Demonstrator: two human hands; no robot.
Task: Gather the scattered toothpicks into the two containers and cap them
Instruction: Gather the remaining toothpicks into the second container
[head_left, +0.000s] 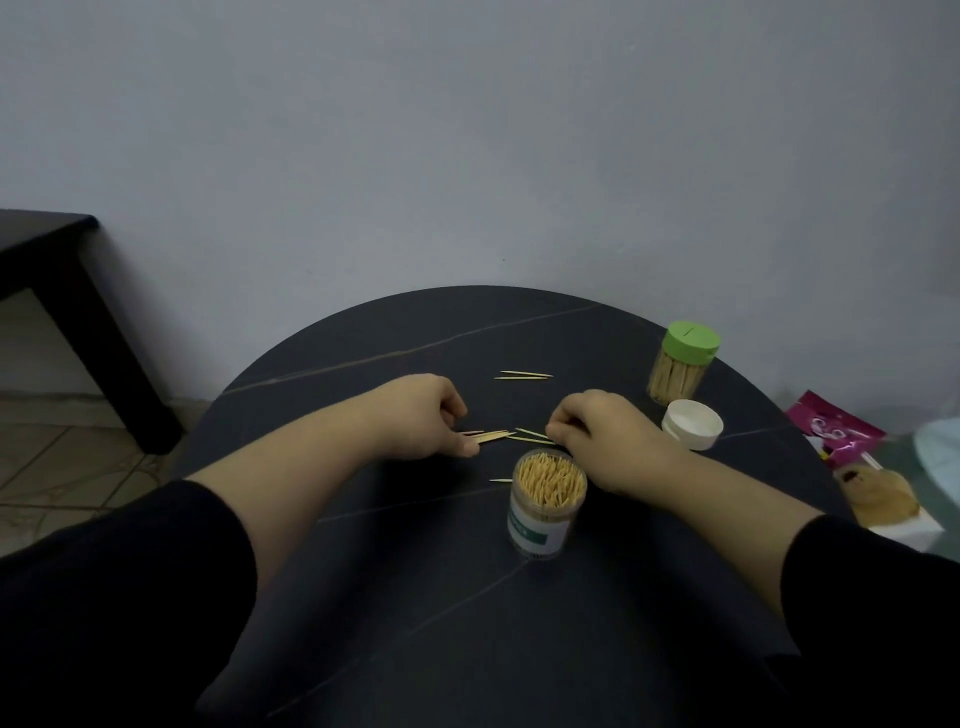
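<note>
- Left hand pinched thin pale wooden toothpicks in its grip on the dark round bench.
- Right hand curled beside them; whether its grip held any could not be told.

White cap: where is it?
Head view, right side of the table: the white cap lies in front of the green-lidded container, beside the right hand.

A single wide-angle camera on the person's head faces forward and down onto a round dark table. It sits close, within arm's reach, so the left hand and right hand fall mid-frame. The table's far edge meets a pale wall, and its near edge runs out of frame.
</note>
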